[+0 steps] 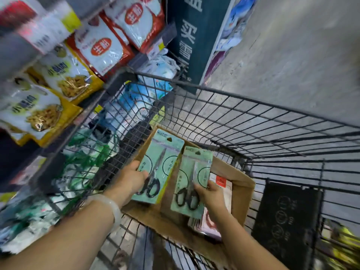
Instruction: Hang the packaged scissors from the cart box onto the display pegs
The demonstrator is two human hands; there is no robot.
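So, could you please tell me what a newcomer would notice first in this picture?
Most striking are the two green scissors packs held up over the cardboard box in the wire cart: the left hand grips the left pack, and the right hand pinches the right pack. Next come the bright red and yellow food packets on the shelf at upper left.
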